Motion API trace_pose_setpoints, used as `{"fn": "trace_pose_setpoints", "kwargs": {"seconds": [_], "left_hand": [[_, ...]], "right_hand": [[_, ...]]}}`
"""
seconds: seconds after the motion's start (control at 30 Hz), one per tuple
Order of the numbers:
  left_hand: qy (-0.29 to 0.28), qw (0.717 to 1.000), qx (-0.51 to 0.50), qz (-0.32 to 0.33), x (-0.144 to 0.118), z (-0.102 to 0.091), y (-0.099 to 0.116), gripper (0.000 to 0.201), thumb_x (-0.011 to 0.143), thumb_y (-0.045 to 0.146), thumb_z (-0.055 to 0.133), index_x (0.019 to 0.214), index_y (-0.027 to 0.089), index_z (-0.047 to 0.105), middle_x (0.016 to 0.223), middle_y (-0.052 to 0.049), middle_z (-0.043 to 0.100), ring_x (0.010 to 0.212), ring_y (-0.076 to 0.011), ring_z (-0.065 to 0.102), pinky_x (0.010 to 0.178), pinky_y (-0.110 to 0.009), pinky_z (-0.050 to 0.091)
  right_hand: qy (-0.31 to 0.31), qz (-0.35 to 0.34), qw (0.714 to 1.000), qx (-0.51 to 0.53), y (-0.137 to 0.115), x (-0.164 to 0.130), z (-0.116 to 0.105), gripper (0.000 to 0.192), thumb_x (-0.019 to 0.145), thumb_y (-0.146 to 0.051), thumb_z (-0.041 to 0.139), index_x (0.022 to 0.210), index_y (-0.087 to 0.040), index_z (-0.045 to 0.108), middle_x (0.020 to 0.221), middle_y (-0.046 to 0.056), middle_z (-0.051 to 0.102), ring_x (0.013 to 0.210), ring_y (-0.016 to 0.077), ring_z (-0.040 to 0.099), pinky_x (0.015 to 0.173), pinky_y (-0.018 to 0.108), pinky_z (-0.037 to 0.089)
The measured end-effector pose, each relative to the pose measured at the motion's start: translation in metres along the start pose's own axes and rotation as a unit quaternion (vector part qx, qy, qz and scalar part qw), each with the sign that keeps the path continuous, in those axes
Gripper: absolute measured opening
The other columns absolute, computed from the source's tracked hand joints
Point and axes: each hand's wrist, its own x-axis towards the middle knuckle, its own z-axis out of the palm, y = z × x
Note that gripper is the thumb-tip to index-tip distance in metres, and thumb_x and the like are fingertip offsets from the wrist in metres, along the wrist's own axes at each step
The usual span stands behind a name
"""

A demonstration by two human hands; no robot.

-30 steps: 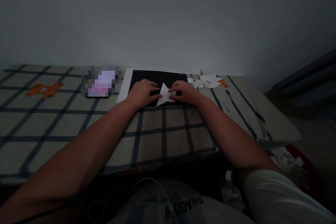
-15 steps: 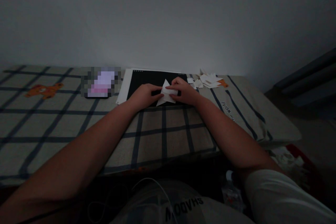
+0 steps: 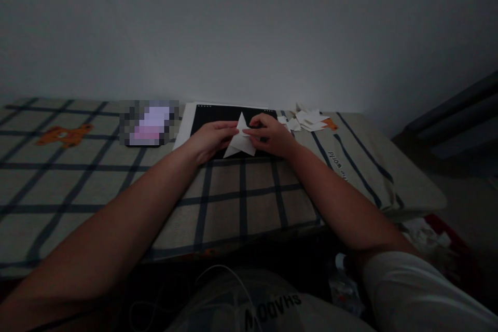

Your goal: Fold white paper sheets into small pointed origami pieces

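Observation:
A folded piece of white paper [image 3: 240, 143], pointed at the top and with two spread corners below, is held just above a black sheet [image 3: 221, 114]. My left hand [image 3: 212, 139] pinches its left edge from the side. On the right side, the thumb and fingers of my right hand [image 3: 270, 135] are closed on the paper near its middle. The black sheet lies over a white one [image 3: 188, 114] on the checked cloth [image 3: 163, 181].
Several loose white paper pieces [image 3: 310, 120] lie right of the black sheet. To the left is a phone with a blurred screen [image 3: 151, 122]. A wall stands behind the table. Below its front edge are a clear bottle [image 3: 344, 285] and a white cable [image 3: 233, 272].
The folded paper has turned and shifted slightly left, showing a larger smooth face. My left hand has rotated and drawn back to its left edge; my right hand has barely moved.

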Motion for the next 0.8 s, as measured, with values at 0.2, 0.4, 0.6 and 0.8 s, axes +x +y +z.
{"fn": "trace_pose_setpoints", "kwargs": {"seconds": [0.2, 0.4, 0.6, 0.8], "left_hand": [[0.015, 0.999, 0.029, 0.004, -0.0003, 0.0001, -0.0038, 0.031, 0.084, 0.026, 0.066, 0.114, 0.021, 0.074, 0.099, -0.009, 0.078, 0.085, -0.0218, 0.073, 0.073, -0.035, 0.061], [0.055, 0.995, 0.086, 0.018, 0.0068, -0.0052, -0.0070, 0.035, 0.085, 0.026, 0.063, 0.118, 0.019, 0.074, 0.093, -0.009, 0.078, 0.079, -0.0220, 0.073, 0.075, -0.038, 0.060], [0.035, 0.995, 0.091, 0.011, 0.0058, -0.0058, -0.0051, 0.040, 0.084, 0.022, 0.060, 0.122, 0.018, 0.073, 0.098, -0.010, 0.078, 0.078, -0.0217, 0.073, 0.075, -0.039, 0.060], [-0.010, 0.997, 0.071, 0.014, -0.0020, -0.0012, -0.0005, 0.045, 0.080, 0.019, 0.062, 0.123, 0.022, 0.074, 0.098, -0.008, 0.079, 0.080, -0.0222, 0.074, 0.076, -0.039, 0.060]], "right_hand": [[-0.026, -0.015, 0.999, -0.038, -0.0036, 0.0010, -0.0007, 0.024, 0.095, -0.027, 0.055, 0.111, -0.026, 0.071, 0.110, 0.009, 0.066, 0.103, 0.0234, 0.055, 0.088, 0.042, 0.046], [-0.057, -0.013, 0.997, -0.055, -0.0096, 0.0052, -0.0063, 0.024, 0.096, -0.027, 0.053, 0.109, -0.022, 0.073, 0.110, 0.011, 0.070, 0.100, 0.0243, 0.057, 0.088, 0.043, 0.046], [-0.048, 0.009, 0.998, -0.028, -0.0077, 0.0040, -0.0043, 0.022, 0.096, -0.025, 0.053, 0.103, -0.021, 0.073, 0.107, 0.010, 0.071, 0.100, 0.0223, 0.059, 0.086, 0.039, 0.048], [-0.043, 0.026, 0.999, 0.009, -0.0074, 0.0035, -0.0038, 0.022, 0.098, -0.027, 0.051, 0.094, -0.019, 0.071, 0.102, 0.010, 0.072, 0.098, 0.0214, 0.060, 0.087, 0.038, 0.048]]}}
